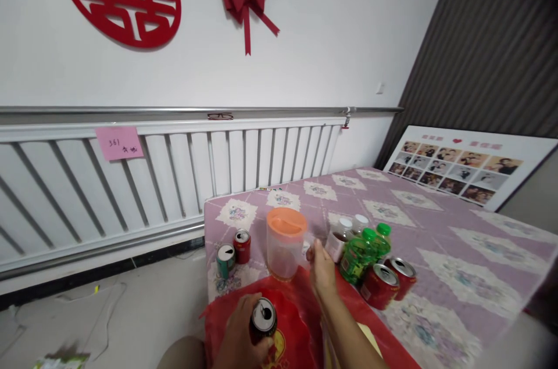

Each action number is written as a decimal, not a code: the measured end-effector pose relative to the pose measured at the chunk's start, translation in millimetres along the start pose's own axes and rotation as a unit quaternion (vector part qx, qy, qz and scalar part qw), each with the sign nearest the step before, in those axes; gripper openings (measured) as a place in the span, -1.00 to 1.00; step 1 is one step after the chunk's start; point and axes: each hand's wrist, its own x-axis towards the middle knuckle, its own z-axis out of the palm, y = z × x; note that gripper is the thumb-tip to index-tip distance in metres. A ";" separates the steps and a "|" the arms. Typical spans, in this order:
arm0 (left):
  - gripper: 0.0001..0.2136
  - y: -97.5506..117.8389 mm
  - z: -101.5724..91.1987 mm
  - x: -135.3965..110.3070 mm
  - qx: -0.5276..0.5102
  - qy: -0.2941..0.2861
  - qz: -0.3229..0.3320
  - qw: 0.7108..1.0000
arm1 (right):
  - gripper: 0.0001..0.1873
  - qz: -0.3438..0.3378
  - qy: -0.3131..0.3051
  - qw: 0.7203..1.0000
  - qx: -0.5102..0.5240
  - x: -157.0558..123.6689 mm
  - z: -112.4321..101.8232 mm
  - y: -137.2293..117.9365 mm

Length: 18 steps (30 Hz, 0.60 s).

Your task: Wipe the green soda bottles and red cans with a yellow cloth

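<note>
My left hand (240,327) is wrapped around an opened dark drink can (264,316), its mouth hole showing on top. Under the can lies a red scalloped plate (293,314) with a yellow print, partly covered by the hand. My right hand (321,269) has its fingers curled around the handle of a clear plastic pitcher (282,254) with an orange lid (286,222). The pitcher stands upright on the table, with a little liquid tint visible at its base. Two opened cans, one teal (225,262) and one red (242,247), stand left of it.
Right of my right hand are green-capped bottles (368,247), white-capped bottles (339,238) and two red cans (380,286). A red sheet (213,322) lies on the purple patterned tablecloth (436,241). A white radiator (183,171) runs behind; a photo board (505,200) leans at right.
</note>
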 end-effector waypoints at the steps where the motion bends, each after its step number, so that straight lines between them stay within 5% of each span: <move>1: -0.31 0.9 0.4 -0.1 0.001 0.004 -0.004 1.000 | -0.38 0.005 -0.001 1.000 0.001 -2.3 -0.2 1.6; 9: -0.34 12.5 1.4 -3.7 -0.023 0.033 -0.006 0.999 | -0.40 0.040 -0.029 0.998 -0.035 -11.8 -28.6 8.2; 18: -0.37 13.4 -0.4 -5.1 -0.029 0.037 0.010 0.999 | -0.47 0.034 -0.005 0.994 -0.105 -65.6 -109.2 2.0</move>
